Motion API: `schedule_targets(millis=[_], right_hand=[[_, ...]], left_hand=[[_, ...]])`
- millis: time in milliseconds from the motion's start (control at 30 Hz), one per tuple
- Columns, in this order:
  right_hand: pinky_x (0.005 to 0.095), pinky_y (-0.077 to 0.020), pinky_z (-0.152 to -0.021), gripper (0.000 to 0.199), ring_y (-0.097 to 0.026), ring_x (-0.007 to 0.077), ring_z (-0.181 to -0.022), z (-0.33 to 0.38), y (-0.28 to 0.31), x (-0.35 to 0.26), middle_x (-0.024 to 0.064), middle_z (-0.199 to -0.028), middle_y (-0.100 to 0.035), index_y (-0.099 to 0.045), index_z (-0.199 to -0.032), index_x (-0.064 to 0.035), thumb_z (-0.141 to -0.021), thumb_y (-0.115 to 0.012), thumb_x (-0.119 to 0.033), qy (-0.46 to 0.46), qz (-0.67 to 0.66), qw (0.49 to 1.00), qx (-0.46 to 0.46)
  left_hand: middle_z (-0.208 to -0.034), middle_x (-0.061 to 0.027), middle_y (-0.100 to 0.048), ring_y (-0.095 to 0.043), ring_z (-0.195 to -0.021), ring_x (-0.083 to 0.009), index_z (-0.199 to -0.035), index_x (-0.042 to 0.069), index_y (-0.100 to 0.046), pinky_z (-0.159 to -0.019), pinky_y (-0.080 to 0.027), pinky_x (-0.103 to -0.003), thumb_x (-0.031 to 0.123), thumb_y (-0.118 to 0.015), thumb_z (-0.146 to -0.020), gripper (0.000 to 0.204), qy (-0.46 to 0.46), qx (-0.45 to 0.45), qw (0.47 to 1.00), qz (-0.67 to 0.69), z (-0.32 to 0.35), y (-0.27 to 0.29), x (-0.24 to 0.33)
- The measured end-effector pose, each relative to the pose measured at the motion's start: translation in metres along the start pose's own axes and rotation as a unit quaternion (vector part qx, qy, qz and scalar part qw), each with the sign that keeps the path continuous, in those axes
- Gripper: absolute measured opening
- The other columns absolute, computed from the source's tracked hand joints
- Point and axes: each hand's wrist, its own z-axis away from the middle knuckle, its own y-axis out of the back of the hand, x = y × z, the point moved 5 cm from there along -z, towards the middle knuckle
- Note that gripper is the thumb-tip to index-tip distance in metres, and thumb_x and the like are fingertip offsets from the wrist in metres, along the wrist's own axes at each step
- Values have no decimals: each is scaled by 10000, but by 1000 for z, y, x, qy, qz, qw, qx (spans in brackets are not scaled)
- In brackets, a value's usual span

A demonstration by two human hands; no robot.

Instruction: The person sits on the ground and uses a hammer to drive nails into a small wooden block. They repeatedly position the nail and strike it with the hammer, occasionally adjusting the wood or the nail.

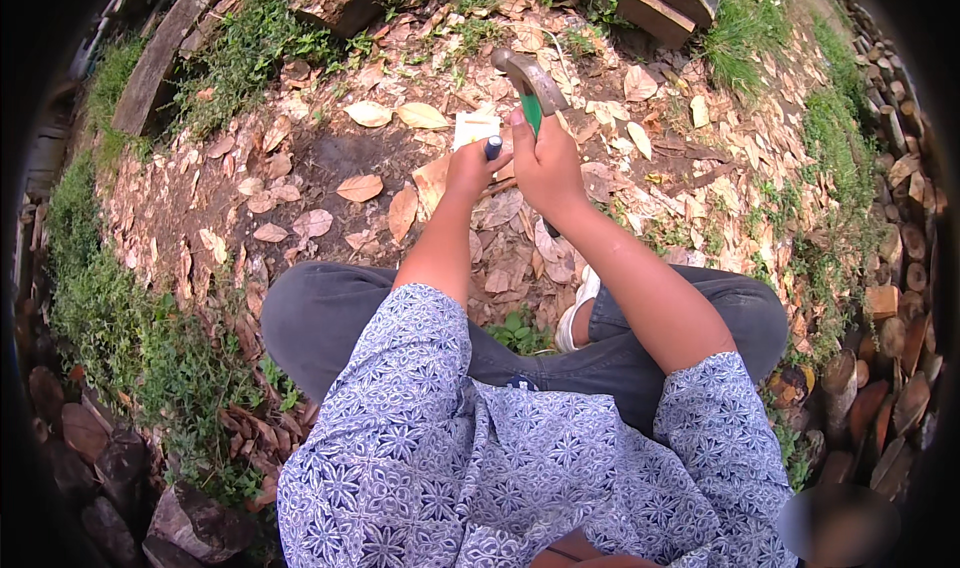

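Firstly, a claw hammer (533,80) is listed, with a grey-brown metal head and a green handle. It is gripped in the right hand (551,168), the fingers being closed narrowly about the handle and the thumb laid along it near the head. The hammer is held up above the leaf-strewn ground (350,158), its head pointed away from the body.

Item two: a small tool with a dark blue, round-ended handle (493,147). It is clasped in the left hand (471,171), the fingers being drawn in around it; its working end is hidden from view. The two hands are placed close beside each other, the hammer head being raised beyond and to the right of the blue handle.

Item three: a pale, squared block (477,125), marked with a thin brownish strip. It is set just past the left hand and is partly covered by it. Beside that hand a flat tan piece (432,181) is seen; whether it is wood or leaf cannot be told.

Surroundings: dark trousers (320,313) and a blue-and-white patterned shirt (520,458) are worn; the legs are crossed. Stacked cut wood (912,243) is ranged along the right edge.
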Motion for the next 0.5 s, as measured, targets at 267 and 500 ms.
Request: schedule_targets(millis=[267, 500], right_hand=[[449, -498, -754, 321, -670, 388, -848, -7, 0, -7, 228, -882, -681, -600, -1096, 6, -1030, -490, -289, -8, -49, 998, -41], [511, -512, -792, 294, -671, 446, -891, -4, -16, 97, 271, -886, -685, -618, -1017, 12, -993, -502, -257, -94, 146, 965, -195]], left_hand=[[-809, -146, -719, -701, -746, -285, -989, 53, -699, -711, -531, -411, 246, -771, -830, 261, 49, -31, 998, -6, 1, 3, -9], [-693, -141, -654, -625, -639, -320, -858, 38, -683, -629, -490, -428, 416, -790, -841, 393, 16, -18, 1000, 8, -1, -8, 7]])
